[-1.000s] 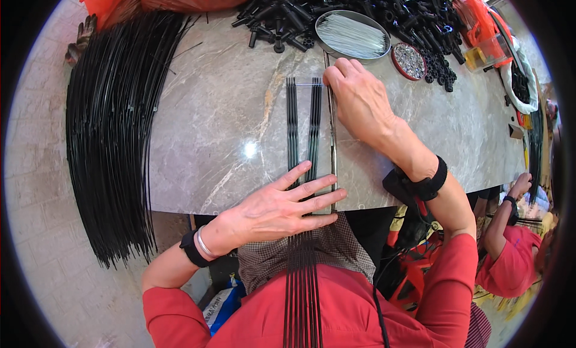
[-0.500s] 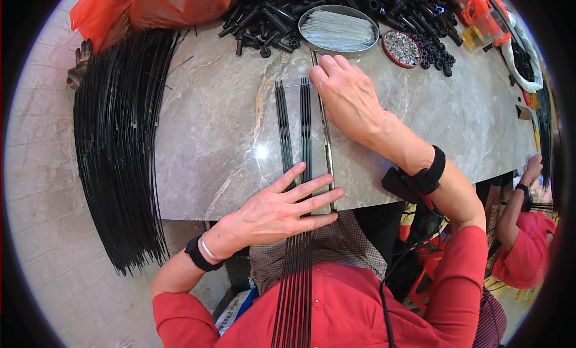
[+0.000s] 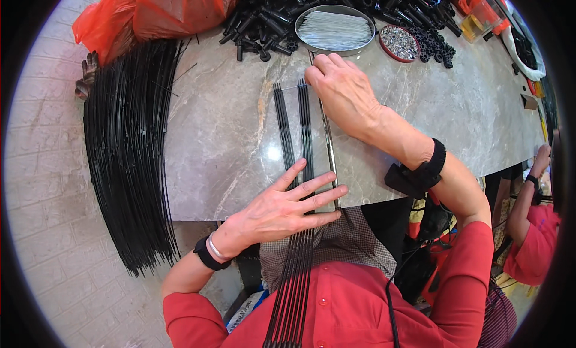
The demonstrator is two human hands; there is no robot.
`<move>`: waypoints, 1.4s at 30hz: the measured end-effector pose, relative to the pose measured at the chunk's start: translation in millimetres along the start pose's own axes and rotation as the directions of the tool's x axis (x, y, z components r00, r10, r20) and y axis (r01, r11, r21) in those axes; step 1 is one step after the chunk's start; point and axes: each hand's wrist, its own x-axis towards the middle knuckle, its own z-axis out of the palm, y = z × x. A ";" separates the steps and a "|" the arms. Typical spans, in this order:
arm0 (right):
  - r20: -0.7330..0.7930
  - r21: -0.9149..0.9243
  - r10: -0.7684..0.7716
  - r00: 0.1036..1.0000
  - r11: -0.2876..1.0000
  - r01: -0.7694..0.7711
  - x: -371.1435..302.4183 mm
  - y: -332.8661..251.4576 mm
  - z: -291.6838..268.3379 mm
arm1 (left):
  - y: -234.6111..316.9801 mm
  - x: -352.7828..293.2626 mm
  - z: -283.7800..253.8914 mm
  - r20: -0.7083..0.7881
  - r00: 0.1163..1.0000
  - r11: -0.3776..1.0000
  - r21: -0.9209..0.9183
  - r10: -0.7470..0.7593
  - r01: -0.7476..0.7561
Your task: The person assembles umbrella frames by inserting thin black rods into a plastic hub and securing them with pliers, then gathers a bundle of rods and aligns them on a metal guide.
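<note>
Marbled tabletop (image 3: 222, 132) beneath slender black rods (image 3: 305, 120).

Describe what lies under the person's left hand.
Thin black rods run beneath the left hand, emerging above and below it in the picture, with short stretches visible between the spread fingers. The parts directly under the hand are covered and cannot be seen.

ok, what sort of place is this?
Probably an assembly workshop: heaped black tubular parts, a tray of thin pale rods and a large sheaf of black rods share one table.
</note>
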 end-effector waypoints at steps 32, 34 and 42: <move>0.042 0.071 0.042 0.998 0.996 -0.045 1.8 -8.8 -0.5 | -2.1 -10.9 9.2 -0.173 0.981 0.995 -0.046 0.083 -0.092; 0.059 0.077 0.079 0.995 0.994 -0.084 0.3 -9.0 -1.5 | -2.1 -10.5 11.3 -0.177 0.980 0.994 -0.046 0.086 -0.096; 0.105 0.053 0.053 0.993 0.997 -0.059 4.7 -12.3 -11.2 | -3.8 -11.3 12.9 -0.218 0.968 0.991 -0.035 0.121 -0.132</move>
